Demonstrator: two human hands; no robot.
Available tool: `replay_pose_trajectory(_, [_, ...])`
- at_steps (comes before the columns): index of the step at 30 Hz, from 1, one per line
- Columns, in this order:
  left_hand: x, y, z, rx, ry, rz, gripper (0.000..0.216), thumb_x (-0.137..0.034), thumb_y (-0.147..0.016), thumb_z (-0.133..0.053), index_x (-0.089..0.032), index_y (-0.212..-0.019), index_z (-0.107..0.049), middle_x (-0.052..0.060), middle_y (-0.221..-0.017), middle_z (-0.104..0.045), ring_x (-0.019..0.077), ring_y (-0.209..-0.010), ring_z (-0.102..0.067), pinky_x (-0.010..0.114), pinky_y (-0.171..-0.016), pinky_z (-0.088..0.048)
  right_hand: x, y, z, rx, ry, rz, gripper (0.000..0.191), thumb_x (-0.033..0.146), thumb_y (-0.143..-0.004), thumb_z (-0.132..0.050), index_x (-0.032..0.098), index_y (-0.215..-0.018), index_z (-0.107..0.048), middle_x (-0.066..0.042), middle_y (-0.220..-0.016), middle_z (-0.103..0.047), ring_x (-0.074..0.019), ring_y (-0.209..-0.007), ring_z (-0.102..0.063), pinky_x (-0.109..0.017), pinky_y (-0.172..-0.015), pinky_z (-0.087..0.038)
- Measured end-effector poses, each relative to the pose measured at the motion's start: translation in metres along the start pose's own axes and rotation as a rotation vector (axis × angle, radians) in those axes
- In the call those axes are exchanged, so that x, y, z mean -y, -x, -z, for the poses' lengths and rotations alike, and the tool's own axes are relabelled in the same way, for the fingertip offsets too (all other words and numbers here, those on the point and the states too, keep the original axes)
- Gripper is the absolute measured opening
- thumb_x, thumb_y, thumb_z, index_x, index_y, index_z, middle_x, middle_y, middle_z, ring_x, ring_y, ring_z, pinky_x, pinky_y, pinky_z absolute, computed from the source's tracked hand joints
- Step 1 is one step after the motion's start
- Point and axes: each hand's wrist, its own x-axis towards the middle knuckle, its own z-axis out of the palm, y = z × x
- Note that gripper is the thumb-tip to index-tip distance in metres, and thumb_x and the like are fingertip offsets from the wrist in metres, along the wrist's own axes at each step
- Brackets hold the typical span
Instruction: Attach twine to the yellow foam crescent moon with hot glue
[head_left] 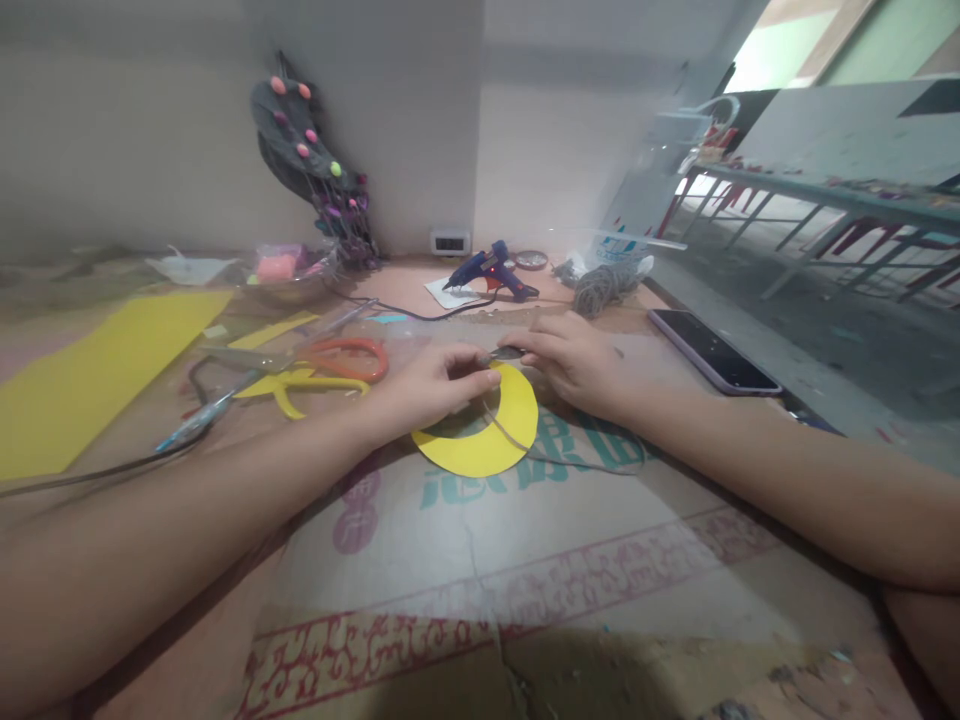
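Note:
A flat yellow crescent (516,425), apparently card, is held low over the work surface, its open side facing left. Thumb and fingers of my left hand (435,388) pinch it near its upper tip. My right hand (574,362) is closed at that same tip, its fingertips on grey yarn (508,353) that seems wound there. A loose strand of yarn (585,464) crosses the lower part of the crescent and trails right over the printed board. The exact winding between my fingertips is partly hidden.
Orange-handled scissors (349,357) and yellow-handled scissors (300,385) lie left, beside yellow card (97,390). Behind stand a blue glue gun (491,270) and a yarn ball (606,288). A phone (712,352) lies right. A decorated grey crescent (296,135) hangs against the wall.

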Motion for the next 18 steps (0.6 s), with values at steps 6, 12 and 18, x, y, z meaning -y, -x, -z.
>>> replay_pose_trajectory(6, [-0.0004, 0.0007, -0.0002, 0.002, -0.028, -0.014, 0.028, -0.042, -0.087, -0.056, -0.016, -0.078, -0.062, 0.001, -0.073, -0.065, 0.0134, -0.068, -0.059, 0.024, -0.063, -0.046, -0.0013, 0.0003, -0.0017, -0.025, -0.003, 0.041, 0.035, 0.035, -0.101, -0.037, 0.018, -0.114, -0.065, -0.006, -0.082, -0.062, -0.0189, -0.078, -0.055, -0.031, -0.069, -0.038])
replay_pose_trajectory(12, [0.002, -0.0002, -0.0001, -0.005, -0.026, -0.025, 0.029, -0.043, -0.087, -0.056, -0.016, -0.08, -0.063, 0.002, -0.074, -0.066, 0.0138, -0.068, -0.06, 0.024, -0.064, -0.047, -0.001, 0.0004, -0.0007, 0.007, -0.045, 0.009, 0.033, 0.033, -0.1, -0.038, 0.018, -0.114, -0.065, -0.006, -0.084, -0.062, -0.0193, -0.08, -0.056, -0.031, -0.07, -0.039])
replay_pose_trajectory(18, [0.0017, 0.0007, -0.0001, -0.006, -0.019, -0.001, 0.028, -0.043, -0.087, -0.057, -0.016, -0.082, -0.064, 0.002, -0.076, -0.067, 0.0138, -0.067, -0.06, 0.024, -0.062, -0.047, -0.0008, 0.001, 0.0, 0.003, -0.056, 0.016, 0.031, 0.032, -0.1, -0.04, 0.018, -0.113, -0.065, -0.006, -0.084, -0.062, -0.019, -0.08, -0.055, -0.031, -0.071, -0.038])
